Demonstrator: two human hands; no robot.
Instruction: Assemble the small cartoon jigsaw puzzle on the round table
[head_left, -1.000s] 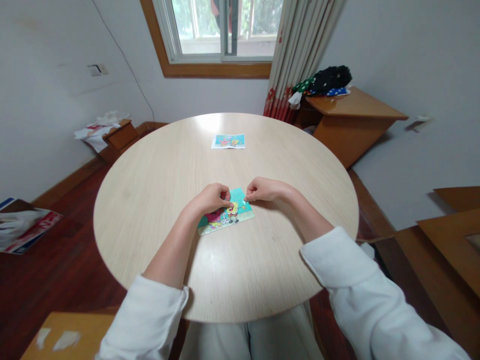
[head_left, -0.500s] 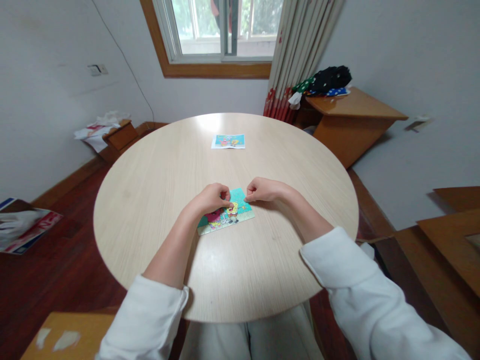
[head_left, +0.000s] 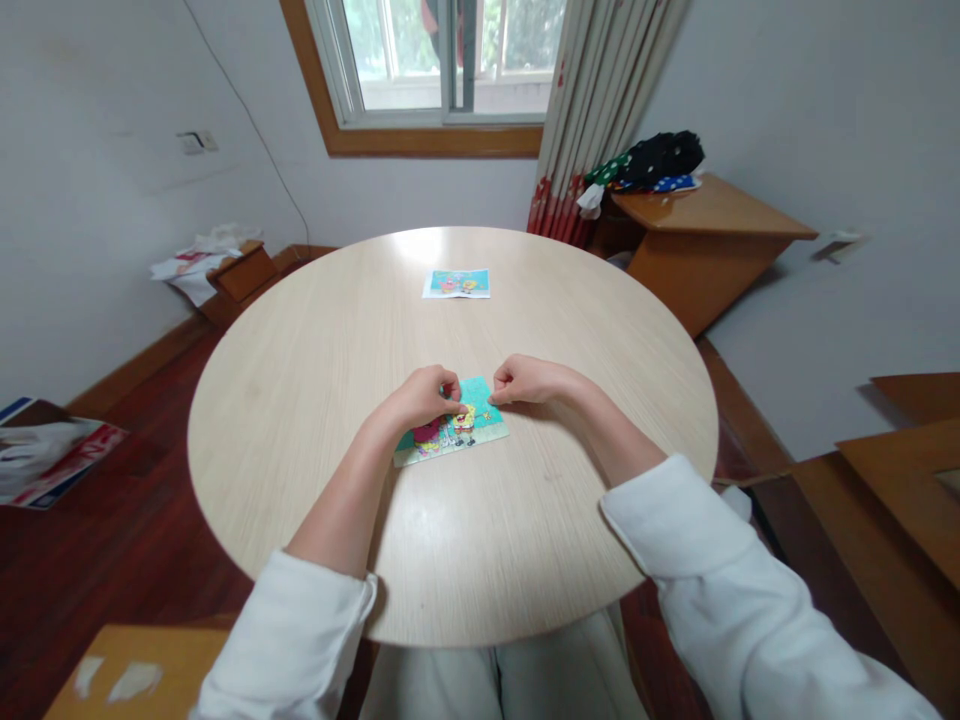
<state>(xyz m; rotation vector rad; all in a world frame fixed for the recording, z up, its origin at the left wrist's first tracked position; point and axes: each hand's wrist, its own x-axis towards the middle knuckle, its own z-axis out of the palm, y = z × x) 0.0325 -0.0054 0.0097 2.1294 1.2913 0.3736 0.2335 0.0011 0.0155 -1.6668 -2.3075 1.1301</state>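
Note:
A jigsaw puzzle (head_left: 480, 425) lies on the round table, slightly turned, showing a yellow and a pink cartoon figure on turquoise. My left hand (head_left: 426, 395) is over its upper left part, fingers curled and thumb pressing on the picture, covering that area. At the puzzle's right edge, my right hand (head_left: 517, 380) is closed, with thumb and fingertips pinching the border. Whether a loose piece sits between either hand's fingers is too small to tell. Farther back lies a paper sheet (head_left: 457, 284) printed with a similar picture.
The round table (head_left: 300, 400) has a pale wood top, and I sit at its near edge. A cardboard box (head_left: 135, 675) stands at lower left. Behind on the right, a wooden desk (head_left: 720, 210) carries a heap of clothes (head_left: 660, 160). A window and curtain are at the back.
The puzzle's near left corner has shifted very slightly up and to the left. Both hands keep almost the same place and grip.

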